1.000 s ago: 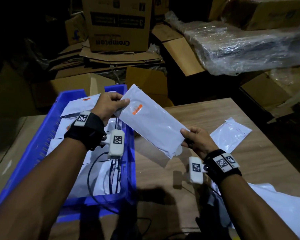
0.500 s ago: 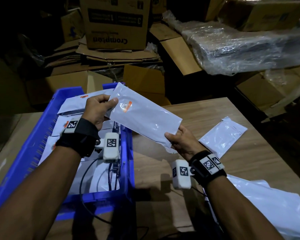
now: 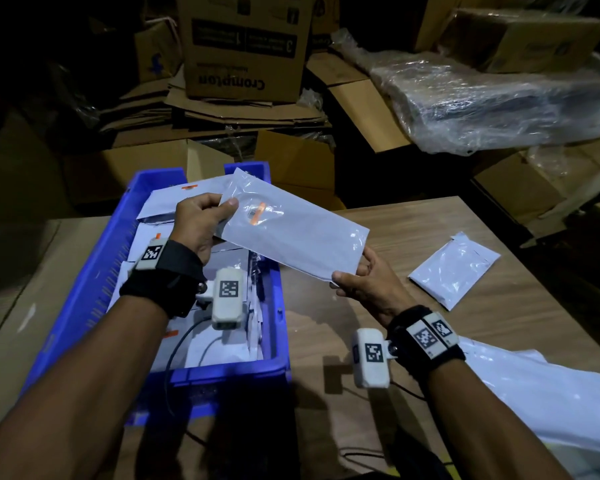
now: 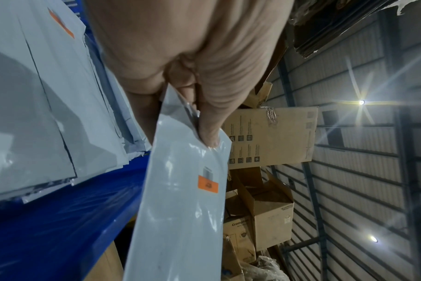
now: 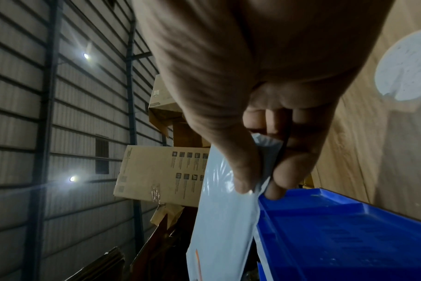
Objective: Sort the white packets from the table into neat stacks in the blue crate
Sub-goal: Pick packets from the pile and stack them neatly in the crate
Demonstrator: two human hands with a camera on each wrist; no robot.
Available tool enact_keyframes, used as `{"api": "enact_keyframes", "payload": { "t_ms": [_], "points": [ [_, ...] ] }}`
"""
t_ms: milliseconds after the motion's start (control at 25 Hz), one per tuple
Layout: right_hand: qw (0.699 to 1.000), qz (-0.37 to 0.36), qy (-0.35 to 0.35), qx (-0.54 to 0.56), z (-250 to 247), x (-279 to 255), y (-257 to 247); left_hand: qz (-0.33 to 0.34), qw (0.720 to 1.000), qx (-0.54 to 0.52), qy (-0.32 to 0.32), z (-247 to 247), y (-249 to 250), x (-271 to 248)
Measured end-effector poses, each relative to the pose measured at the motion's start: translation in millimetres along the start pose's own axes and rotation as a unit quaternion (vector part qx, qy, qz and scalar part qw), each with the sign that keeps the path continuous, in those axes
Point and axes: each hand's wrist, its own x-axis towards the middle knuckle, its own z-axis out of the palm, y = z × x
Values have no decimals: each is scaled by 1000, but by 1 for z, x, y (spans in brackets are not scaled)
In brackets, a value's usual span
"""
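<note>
I hold a long white packet (image 3: 302,233) with a small orange label between both hands, above the right wall of the blue crate (image 3: 94,282). My left hand (image 3: 205,220) pinches its far end, thumb on top; the left wrist view shows the packet (image 4: 180,199) and that pinch (image 4: 204,129). My right hand (image 3: 357,275) pinches the near end, and the right wrist view shows the thumb and fingers (image 5: 255,182) closed on the packet (image 5: 224,218). Several white packets (image 3: 187,199) lie stacked inside the crate.
A small white packet (image 3: 454,268) lies on the wooden table (image 3: 499,323) to the right. A larger white bag (image 3: 541,400) lies near my right forearm. Cardboard boxes (image 3: 243,46) and a plastic-wrapped bundle (image 3: 499,102) are piled behind the table. Cables run inside the crate.
Both hands have carried the packet leftward, toward and partly over the crate. Its far end now overlaps the packets at the crate's back.
</note>
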Motion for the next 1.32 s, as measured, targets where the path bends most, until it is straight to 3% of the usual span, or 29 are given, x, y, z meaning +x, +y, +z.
{"api": "enact_keyframes", "payload": {
  "t_ms": [280,600,920,1080,1200,1320],
  "points": [
    [999,15,27,-16,9,-20,-2,-5,1000,-10,-11,-31,-3,-15],
    [999,6,-9,-51,2,-11,-20,-27,999,-14,16,-32,-3,-15],
    [998,-17,-31,-52,38,45,-70,-37,985,142,88,-56,23,-14],
    [993,43,-70,-88,68,65,-83,-52,964,248,84,-84,24,-21],
    [977,126,-115,-128,88,77,-72,-99,917,383,51,-110,16,-29],
    [960,183,-135,-163,107,78,-56,-166,881,442,19,-126,7,-33]
  ]
}}
